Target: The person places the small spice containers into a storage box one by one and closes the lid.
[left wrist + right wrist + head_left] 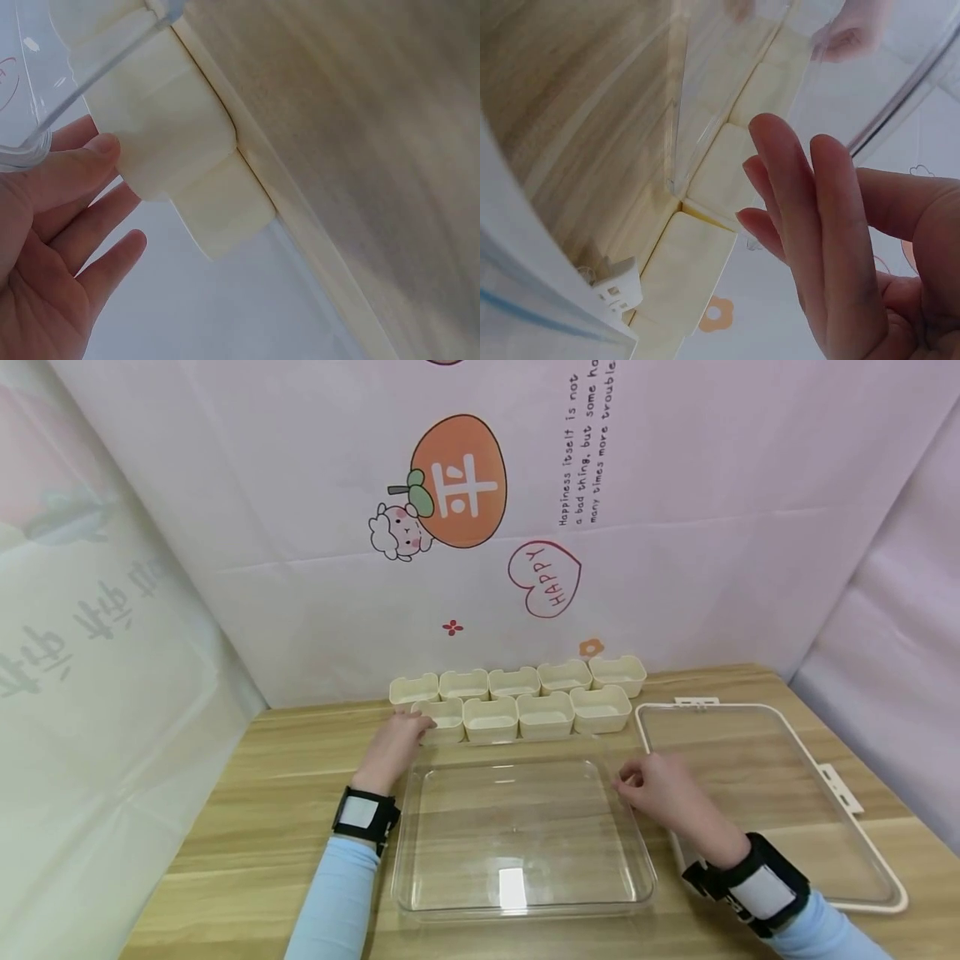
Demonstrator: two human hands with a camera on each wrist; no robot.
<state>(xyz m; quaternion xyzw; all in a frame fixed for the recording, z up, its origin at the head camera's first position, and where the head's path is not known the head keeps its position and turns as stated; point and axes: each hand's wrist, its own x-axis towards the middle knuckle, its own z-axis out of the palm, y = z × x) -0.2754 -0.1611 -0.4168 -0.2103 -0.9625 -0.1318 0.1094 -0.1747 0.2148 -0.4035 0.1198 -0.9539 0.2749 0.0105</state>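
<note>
A clear plastic box (517,906) stands on the table before me. At its far left corner my left hand (395,743) reaches a cream cup (447,733), the leftmost of the front row. The left wrist view shows the left thumb against that cup's side (161,135) and the index finger behind its rim, pinching it. My right hand (663,789) is at the box's right rim, which runs between thumb and fingers in the right wrist view. There the fingers (836,217) are long and close together, and the thumb is partly hidden behind them.
Behind the box, several cream cups (564,677) form two rows against the printed cloth (337,610). Right of the box lies a clear lid (757,793) with a white rim and latches, under my right forearm. Bare wood table (247,827) shows at left.
</note>
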